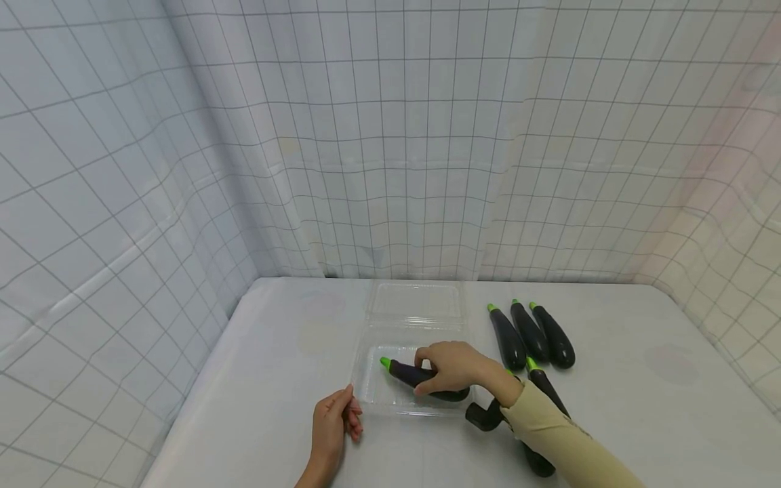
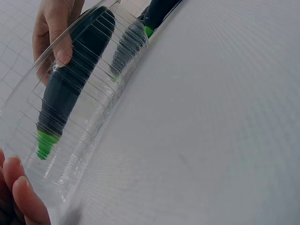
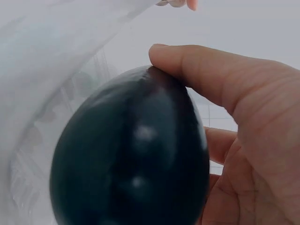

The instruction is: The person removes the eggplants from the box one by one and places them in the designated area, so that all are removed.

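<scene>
My right hand (image 1: 454, 366) grips a dark eggplant (image 1: 399, 371) with a bright green stem end, thumb on one side and fingers on the other. The eggplant lies slantwise over the base of a clear plastic clamshell box (image 1: 381, 393), stem toward the left; in the left wrist view the eggplant (image 2: 63, 98) shows through the box wall. At the box's front left edge, my left hand (image 1: 332, 420) pinches the rim between thumb and forefinger, its other fingers curled. The right wrist view shows the eggplant's rounded end (image 3: 131, 154) close up.
The box's lid (image 1: 415, 301) lies folded back behind the base. Several more eggplants (image 1: 552, 335) lie right of the box, some partly under my right forearm. A dark stubby shape (image 1: 483, 415) is beneath that wrist. Gridded white curtains (image 1: 403, 169) surround the white table (image 1: 262, 379).
</scene>
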### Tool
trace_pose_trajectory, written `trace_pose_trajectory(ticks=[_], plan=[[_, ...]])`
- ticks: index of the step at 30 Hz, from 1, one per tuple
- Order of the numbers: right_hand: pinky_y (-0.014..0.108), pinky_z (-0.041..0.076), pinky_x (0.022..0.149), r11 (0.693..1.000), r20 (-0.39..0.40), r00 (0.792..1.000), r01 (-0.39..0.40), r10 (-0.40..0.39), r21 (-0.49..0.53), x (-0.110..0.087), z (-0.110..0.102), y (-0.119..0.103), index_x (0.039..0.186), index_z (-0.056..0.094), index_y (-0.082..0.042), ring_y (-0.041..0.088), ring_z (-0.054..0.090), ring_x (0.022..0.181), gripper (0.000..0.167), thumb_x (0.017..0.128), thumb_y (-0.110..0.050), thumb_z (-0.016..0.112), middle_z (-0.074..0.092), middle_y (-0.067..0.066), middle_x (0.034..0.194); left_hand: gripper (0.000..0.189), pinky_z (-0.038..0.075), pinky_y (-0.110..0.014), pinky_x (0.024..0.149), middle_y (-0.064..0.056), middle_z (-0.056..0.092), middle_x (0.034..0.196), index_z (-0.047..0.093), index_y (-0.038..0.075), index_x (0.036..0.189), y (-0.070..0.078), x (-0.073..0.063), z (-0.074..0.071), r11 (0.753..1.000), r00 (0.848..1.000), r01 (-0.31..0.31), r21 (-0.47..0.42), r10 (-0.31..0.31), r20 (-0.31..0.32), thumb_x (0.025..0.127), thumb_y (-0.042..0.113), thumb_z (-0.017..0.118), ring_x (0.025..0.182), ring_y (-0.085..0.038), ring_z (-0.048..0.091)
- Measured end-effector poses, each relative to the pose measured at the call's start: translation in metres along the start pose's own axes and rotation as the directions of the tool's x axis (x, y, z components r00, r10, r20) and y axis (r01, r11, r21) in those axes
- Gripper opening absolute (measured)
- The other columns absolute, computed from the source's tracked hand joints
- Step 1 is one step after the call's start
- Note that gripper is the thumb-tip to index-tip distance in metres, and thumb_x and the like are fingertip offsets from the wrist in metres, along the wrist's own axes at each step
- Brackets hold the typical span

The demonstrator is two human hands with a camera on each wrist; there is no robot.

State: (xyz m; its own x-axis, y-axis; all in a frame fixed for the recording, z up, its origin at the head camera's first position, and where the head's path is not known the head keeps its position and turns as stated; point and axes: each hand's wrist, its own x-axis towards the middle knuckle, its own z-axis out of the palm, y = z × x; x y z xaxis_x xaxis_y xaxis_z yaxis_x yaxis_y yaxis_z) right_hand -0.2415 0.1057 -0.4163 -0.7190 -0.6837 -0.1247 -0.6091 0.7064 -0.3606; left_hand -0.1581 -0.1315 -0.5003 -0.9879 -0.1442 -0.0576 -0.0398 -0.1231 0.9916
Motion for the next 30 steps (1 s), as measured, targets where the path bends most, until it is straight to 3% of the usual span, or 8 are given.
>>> trace_pose_trajectory(ticks=[9,30], plan=[[0.028,0.043,0.059,1.000,-0.037,0.999,0.004,-0.004,0.005,-0.003,-0.001,0.000,0.105,0.064,-0.020,0.008,0.051,0.070,0.039,0.079,-0.047,0.073,0.056,-0.010,0.081,0.046,0.045,-0.025,0.035,-0.004,0.047,0.047,0.053,-0.009,0.065,-0.002,0.002,-0.001,1.000,1.000,0.017,0.002,-0.017,-0.003,0.102,0.018,0.044,0.037,-0.012,0.049],[0.027,0.044,0.060,1.000,-0.144,0.989,0.028,-0.027,0.004,-0.016,-0.005,0.001,0.108,0.062,-0.021,0.007,0.051,0.071,0.040,0.082,-0.051,0.068,0.056,-0.009,0.084,0.047,0.046,-0.025,0.036,-0.004,0.048,0.047,0.055,-0.009,0.065,-0.002,0.002,-0.002,1.000,1.000,0.020,0.023,-0.020,-0.008,0.102,0.018,0.044,0.037,-0.013,0.050]])
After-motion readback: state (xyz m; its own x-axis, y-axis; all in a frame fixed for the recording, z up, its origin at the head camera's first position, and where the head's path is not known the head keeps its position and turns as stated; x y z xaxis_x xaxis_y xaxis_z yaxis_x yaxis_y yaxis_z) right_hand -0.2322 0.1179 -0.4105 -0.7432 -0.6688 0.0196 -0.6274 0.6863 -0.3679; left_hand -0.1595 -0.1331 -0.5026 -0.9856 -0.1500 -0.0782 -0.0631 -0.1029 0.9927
